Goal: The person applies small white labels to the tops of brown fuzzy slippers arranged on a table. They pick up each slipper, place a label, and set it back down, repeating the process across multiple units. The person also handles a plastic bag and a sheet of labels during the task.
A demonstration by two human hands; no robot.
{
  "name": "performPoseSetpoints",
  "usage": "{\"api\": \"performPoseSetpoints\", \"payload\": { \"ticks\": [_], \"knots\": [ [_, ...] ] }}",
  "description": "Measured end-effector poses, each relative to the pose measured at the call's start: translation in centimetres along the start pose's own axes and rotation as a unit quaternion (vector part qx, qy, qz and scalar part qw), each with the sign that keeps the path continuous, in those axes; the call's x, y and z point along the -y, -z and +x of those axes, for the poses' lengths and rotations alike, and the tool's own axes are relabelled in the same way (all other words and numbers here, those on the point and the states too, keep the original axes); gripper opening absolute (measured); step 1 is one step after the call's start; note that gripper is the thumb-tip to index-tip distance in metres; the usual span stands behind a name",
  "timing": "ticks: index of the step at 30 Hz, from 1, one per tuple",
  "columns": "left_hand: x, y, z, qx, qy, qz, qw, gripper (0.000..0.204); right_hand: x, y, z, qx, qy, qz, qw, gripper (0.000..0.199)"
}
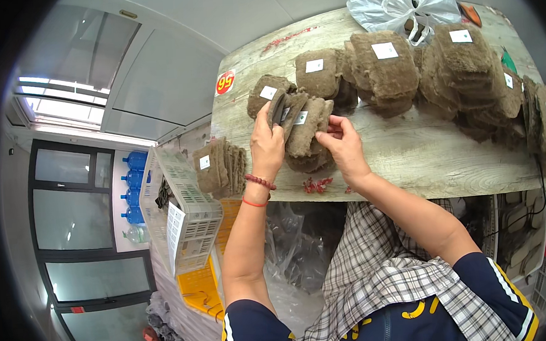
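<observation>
Over the near left part of the table, my left hand [268, 147] is closed around the left edge of a small bundle of fuzzy brown fabric pieces [303, 138] bearing white labels. The left pieces of that bundle are tilted up, showing darker edges. My right hand [347, 150] pinches the bundle's right edge between thumb and fingers. Just behind the bundle lie two more labelled stacks, a smaller brown stack [272, 83] and a squarer brown stack [317, 74]. Another pile of brown pieces [220, 169] leans at the table's left edge, by my left wrist.
Larger labelled stacks [384, 70] stretch across the right side of the wooden table [247, 59]. A tied white plastic bag [400, 3] sits at the back. A white plastic crate [188, 216] stands left of the table, above a yellow crate [199, 290]. Blue water bottles [133, 179] line the far left.
</observation>
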State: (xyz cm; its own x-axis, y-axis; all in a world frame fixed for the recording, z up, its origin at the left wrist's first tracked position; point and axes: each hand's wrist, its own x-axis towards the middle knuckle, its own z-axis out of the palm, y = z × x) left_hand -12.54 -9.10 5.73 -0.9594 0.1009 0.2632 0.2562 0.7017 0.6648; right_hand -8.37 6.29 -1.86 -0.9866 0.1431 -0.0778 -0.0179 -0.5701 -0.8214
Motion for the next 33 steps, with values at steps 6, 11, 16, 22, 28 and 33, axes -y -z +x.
{"api": "performPoseSetpoints", "payload": {
  "ticks": [6,11,16,22,28,33],
  "knots": [
    [0.1,0.4,0.1,0.034,-0.002,-0.026,0.999,0.048,-0.6,-2.9,0.6,-0.1,0.049,-0.188,0.976,0.062],
    [-0.3,1.1,0.3,0.083,0.023,-0.044,0.995,0.075,0.1,-4.2,-0.4,-0.122,0.076,-0.281,0.949,0.064],
    [-0.3,0.9,0.0,0.09,0.017,-0.042,0.995,0.07,-1.0,-4.5,-1.2,-0.146,0.196,-0.318,0.916,0.054],
    [0.5,1.1,-0.6,0.071,0.122,-0.215,0.966,0.059,0.0,-4.6,-3.0,-0.079,0.256,-0.394,0.879,0.058],
    [0.7,1.8,-1.2,0.069,0.148,-0.295,0.941,0.055,0.9,-4.6,-4.0,-0.022,0.298,-0.46,0.836,0.063],
    [1.4,2.0,-1.3,0.064,0.127,-0.295,0.945,0.053,1.2,-4.6,-4.2,0.03,0.332,-0.498,0.8,0.065]
  ]
}}
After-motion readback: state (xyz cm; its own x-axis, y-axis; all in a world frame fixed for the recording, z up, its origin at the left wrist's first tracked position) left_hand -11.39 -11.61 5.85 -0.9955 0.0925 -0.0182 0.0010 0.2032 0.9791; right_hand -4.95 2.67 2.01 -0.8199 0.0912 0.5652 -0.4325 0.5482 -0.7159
